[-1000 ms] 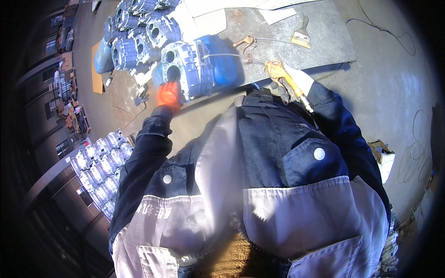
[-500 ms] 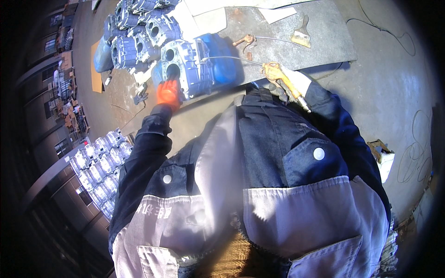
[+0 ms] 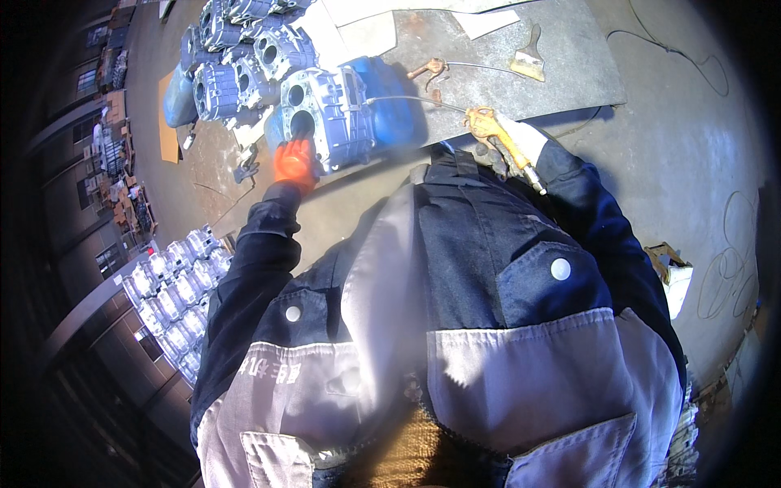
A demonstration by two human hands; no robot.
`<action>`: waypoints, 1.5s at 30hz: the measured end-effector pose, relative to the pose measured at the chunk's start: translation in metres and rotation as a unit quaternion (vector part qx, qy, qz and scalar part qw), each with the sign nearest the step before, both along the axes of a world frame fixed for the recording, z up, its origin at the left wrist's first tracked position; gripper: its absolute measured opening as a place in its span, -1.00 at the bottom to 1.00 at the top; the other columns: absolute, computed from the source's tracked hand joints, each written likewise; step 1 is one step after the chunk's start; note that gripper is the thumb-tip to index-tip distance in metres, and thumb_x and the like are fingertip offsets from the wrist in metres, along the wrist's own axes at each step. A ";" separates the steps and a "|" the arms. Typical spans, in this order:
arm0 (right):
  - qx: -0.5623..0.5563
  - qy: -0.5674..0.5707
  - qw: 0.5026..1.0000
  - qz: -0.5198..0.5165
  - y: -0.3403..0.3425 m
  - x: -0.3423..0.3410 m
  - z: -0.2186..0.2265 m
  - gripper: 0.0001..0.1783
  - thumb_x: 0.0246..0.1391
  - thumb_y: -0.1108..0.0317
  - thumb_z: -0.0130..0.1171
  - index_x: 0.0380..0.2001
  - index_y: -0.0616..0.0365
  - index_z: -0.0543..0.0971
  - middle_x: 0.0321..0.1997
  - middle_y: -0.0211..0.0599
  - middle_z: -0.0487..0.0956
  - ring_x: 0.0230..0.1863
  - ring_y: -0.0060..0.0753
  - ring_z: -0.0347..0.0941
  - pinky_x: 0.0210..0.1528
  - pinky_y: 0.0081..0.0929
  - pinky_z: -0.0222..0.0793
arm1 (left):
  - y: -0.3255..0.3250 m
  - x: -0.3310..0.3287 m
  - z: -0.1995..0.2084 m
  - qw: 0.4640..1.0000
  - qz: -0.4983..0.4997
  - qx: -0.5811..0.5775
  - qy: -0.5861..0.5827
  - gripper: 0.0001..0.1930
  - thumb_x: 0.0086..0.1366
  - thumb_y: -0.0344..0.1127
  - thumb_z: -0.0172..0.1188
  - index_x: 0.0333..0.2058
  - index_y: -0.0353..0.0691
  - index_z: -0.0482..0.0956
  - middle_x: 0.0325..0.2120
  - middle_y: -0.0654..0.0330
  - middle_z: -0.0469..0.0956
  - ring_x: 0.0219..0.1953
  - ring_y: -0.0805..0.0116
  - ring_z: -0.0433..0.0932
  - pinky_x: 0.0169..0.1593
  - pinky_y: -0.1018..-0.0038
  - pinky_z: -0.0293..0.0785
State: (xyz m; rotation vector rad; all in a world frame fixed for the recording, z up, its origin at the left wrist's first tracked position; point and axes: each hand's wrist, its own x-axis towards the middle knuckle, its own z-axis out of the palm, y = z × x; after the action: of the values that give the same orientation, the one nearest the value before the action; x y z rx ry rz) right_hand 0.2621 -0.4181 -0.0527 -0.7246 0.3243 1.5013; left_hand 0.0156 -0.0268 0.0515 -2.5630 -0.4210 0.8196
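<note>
The casting point(image 3: 346, 122) stands left of upper centre in the frame. The left hand point(image 3: 294, 165), nearer, hooks bent fingers on the lower bore. The right hand point(image 3: 527, 143) clasps the gun point(image 3: 486, 124); its nozzle runs left toward the casting, contact unclear.

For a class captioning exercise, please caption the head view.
Left hand on a metal casing, right hand holding a yellow air gun pointed toward it.

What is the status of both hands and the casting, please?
Left hand at lower bore of casting. Right hand gripping yellow gun, tube toward casting. No obstruction seen; brush and second gun lie apart.
</note>
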 end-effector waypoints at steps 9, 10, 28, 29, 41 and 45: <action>0.389 0.201 0.899 0.028 0.017 0.003 -0.043 -0.54 0.38 0.20 -0.25 0.13 0.36 0.31 0.04 -0.08 0.47 -0.01 -0.33 0.47 0.05 -0.49 0.42 | 0.001 -0.002 0.000 0.999 -0.030 0.008 -0.020 -0.13 -0.19 -0.08 0.45 0.12 -0.19 0.26 0.10 0.12 0.35 0.20 0.18 0.29 0.30 0.22 0.07; 0.252 0.161 0.954 0.014 0.019 0.004 -0.041 -0.53 0.37 0.15 -0.23 0.11 0.31 0.34 -0.04 -0.09 0.51 -0.12 -0.33 0.52 -0.08 -0.47 0.49 | 0.001 -0.001 0.002 0.999 -0.034 0.002 -0.014 -0.14 -0.20 -0.08 0.46 0.11 -0.19 0.27 0.09 0.12 0.37 0.19 0.18 0.30 0.29 0.22 0.08; -0.041 -0.261 0.964 0.026 0.022 0.021 0.025 -0.46 0.29 -0.04 -0.10 0.08 0.18 0.46 -0.12 -0.28 0.56 -0.22 -0.53 0.47 -0.22 -0.62 0.38 | -0.033 0.097 -0.002 0.910 0.320 -0.078 -0.251 -0.49 0.07 0.01 0.24 -0.12 -0.25 0.47 -0.23 -0.11 0.59 -0.13 -0.05 0.57 0.00 0.15 0.42; 0.017 -0.261 0.965 -0.001 0.012 0.021 0.027 -0.46 0.31 -0.02 -0.12 0.09 0.21 0.44 -0.10 -0.30 0.56 -0.20 -0.53 0.46 -0.20 -0.61 0.38 | -0.027 0.099 -0.003 0.919 0.304 -0.087 -0.234 -0.49 0.09 0.02 0.22 -0.09 -0.21 0.46 -0.20 -0.12 0.58 -0.12 -0.06 0.57 0.00 0.14 0.42; 0.018 -0.032 0.999 -0.014 -0.006 0.018 0.100 -0.49 0.33 0.00 -0.14 0.10 0.19 0.39 -0.12 -0.31 0.54 -0.31 -0.53 0.46 -0.37 -0.61 0.43 | -0.009 0.052 -0.017 0.946 0.232 -0.087 -0.207 -0.64 0.05 -0.12 0.19 -0.16 -0.06 0.51 -0.34 0.05 0.63 -0.19 0.01 0.59 -0.02 0.09 0.31; 0.131 -0.137 0.974 -0.127 0.039 0.020 0.136 -0.51 0.34 0.01 -0.18 0.03 0.23 0.42 -0.14 -0.26 0.51 -0.21 -0.46 0.45 -0.20 -0.55 0.42 | 0.011 0.023 -0.038 0.915 0.188 -0.243 -0.262 -0.55 -0.03 -0.13 0.22 -0.16 -0.22 0.46 -0.45 0.07 0.60 -0.35 0.04 0.59 -0.34 0.19 0.48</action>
State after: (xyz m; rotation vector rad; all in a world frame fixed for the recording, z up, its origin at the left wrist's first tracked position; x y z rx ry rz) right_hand 0.2823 -0.3792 0.0831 -0.6423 0.0071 1.1564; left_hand 0.0385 -0.0161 0.0132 -3.2269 -1.0101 0.3549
